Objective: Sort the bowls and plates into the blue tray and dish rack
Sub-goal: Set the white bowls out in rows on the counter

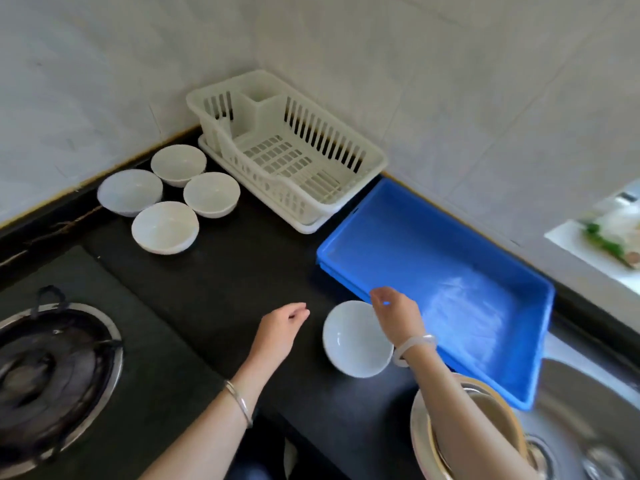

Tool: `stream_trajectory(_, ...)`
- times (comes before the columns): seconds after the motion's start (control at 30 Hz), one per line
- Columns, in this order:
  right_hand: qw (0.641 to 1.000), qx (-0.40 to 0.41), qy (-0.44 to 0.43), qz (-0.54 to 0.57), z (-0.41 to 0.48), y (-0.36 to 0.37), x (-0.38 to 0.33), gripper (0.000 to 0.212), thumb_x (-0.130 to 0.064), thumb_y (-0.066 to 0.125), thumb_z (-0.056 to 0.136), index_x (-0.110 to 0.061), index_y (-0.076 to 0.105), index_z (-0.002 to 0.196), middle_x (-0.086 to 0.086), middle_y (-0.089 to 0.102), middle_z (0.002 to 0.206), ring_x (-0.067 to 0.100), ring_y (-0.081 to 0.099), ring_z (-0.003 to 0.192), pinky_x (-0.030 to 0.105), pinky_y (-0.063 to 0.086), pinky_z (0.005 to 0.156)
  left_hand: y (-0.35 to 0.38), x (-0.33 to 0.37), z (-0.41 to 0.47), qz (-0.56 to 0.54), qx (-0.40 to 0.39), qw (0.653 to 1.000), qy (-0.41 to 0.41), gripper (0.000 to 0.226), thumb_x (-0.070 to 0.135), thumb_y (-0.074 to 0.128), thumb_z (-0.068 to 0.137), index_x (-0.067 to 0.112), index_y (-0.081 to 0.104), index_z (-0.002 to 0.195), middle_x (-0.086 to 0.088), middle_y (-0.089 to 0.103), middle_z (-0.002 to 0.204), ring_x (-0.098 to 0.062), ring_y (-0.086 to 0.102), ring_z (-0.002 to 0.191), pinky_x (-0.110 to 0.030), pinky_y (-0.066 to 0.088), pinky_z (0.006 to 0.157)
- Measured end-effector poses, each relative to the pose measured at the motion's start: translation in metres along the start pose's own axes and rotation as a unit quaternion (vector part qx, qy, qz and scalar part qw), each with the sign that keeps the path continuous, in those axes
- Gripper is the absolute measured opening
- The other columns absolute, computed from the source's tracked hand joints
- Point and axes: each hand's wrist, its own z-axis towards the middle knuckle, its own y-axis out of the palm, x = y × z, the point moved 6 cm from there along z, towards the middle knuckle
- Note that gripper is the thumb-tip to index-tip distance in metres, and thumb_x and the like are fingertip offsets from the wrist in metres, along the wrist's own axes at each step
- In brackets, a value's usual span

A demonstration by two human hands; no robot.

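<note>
A white bowl [353,341] is at the near edge of the black counter, just left of the blue tray [391,216]. My right hand [398,315] pinches its far right rim. My left hand [280,329] hovers over the counter to the left of that bowl, fingers loosely curled, holding nothing. Several more white bowls [165,227] stand grouped at the back left. The white dish rack [372,157] sits in the corner against the wall with nothing in it. No dishes lie in the blue tray.
A gas burner [52,368] takes up the left side. A steel sink [588,410] lies at the right, with a metal basin [420,441] partly under my right forearm. Tiled walls close the corner behind the rack and tray.
</note>
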Motion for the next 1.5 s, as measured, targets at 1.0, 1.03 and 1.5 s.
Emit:
stream_trajectory(1.0, 0.992, 0.109, 0.058, 0.018, -0.039, -0.035, 0.041, 0.025, -0.017, 0.049, 0.088, -0.005, 0.058, 0.068, 0.016, 0.062, 0.069, 0.031, 0.045, 0.064, 0.025, 0.031, 0.049, 0.063, -0.011, -0.027, -0.266, -0.130, 0.941, -0.161, 0.037, 0.023, 0.052, 0.093, 0.020, 0.050, 0.130, -0.001, 0.063, 0.111, -0.023, 0.066, 0.097, -0.023, 0.057, 0.069)
stream_trajectory(1.03, 0.991, 0.112, 0.058, 0.039, -0.039, -0.040, 0.041, 0.025, -0.016, 0.049, 0.088, -0.007, 0.058, 0.066, 0.014, 0.060, 0.064, 0.030, 0.046, 0.064, 0.027, 0.036, 0.050, 0.063, -0.011, -0.027, -0.264, -0.128, 0.942, -0.161, 0.037, 0.023, 0.051, 0.094, 0.021, 0.049, 0.131, 0.000, 0.063, 0.110, -0.024, 0.066, 0.096, -0.023, 0.057, 0.067)
stream_trajectory(1.5, 0.976, 0.107, 0.040, 0.185, -0.019, -0.047, 0.004, 0.016, -0.015, 0.055, 0.086, -0.014, 0.064, 0.073, -0.003, 0.064, 0.070, 0.014, 0.065, 0.052, 0.036, 0.061, 0.061, -0.006, -0.016, -0.014, -0.285, 0.011, 0.943, -0.170, 0.039, 0.011, 0.044, 0.096, 0.011, 0.043, 0.135, -0.011, 0.055, 0.123, -0.026, 0.063, 0.091, -0.032, 0.054, 0.069)
